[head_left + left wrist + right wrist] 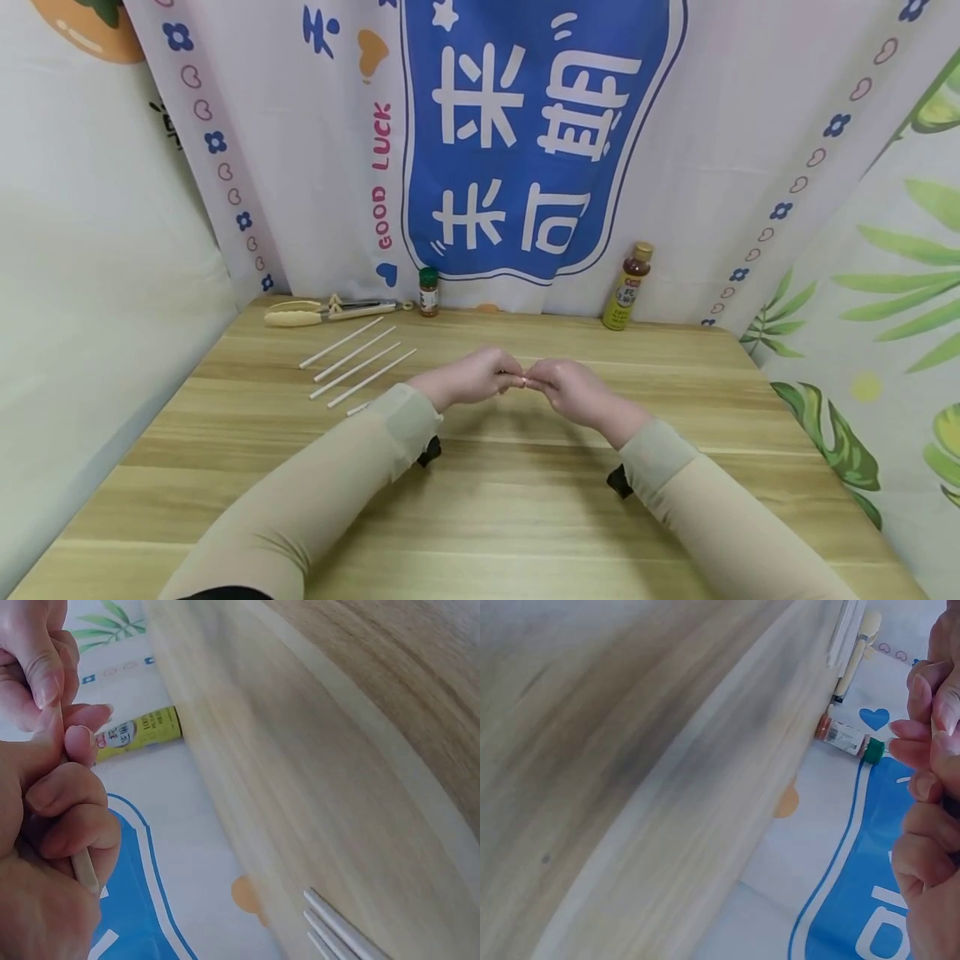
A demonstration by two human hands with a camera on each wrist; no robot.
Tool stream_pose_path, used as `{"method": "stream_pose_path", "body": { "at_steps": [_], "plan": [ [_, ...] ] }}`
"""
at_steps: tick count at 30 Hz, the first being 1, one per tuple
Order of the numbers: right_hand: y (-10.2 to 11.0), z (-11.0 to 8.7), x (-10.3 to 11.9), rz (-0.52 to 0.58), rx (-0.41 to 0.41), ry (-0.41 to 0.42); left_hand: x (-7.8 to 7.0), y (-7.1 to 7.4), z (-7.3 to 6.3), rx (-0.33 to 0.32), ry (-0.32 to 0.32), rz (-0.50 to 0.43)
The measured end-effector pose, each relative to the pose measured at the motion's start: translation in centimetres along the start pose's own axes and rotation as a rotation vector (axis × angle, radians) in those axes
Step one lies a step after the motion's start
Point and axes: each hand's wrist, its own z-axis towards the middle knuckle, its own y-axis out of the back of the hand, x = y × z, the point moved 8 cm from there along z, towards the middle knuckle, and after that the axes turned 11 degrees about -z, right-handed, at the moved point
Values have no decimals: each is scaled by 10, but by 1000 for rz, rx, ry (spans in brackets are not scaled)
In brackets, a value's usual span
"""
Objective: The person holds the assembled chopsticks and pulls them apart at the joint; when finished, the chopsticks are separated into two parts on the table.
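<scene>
The stick [85, 871] is beige, the table [525, 521] wood-grained.

Head view downward from six o'clock over light-brown wood-grain tabletop [525, 533]; close wrist views toward twelve, bare hands [474, 377] [572, 393] in both

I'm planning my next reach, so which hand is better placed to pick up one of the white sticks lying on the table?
Probably the left hand: the white sticks lie on its side, nearer it than the right hand. It grips a thin stick, so may need freeing first.
</scene>
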Motion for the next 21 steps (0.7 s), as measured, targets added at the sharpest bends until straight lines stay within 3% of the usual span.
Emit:
{"method": "stream_pose_path", "body": {
  "at_steps": [7,11,16,21],
  "plan": [
    [9,0,8,41,22,20,-8,6,-7,45,17,-75],
    [19,-5,-5,151,27,-26,-7,17,-15,55,29,-141],
    [26,-13,-37,185,12,-144,4,36,-23,-4,99,-118],
    [15,-14,-50,174,94,-199,20,37,-18,-60,181,-79]
  ]
}}
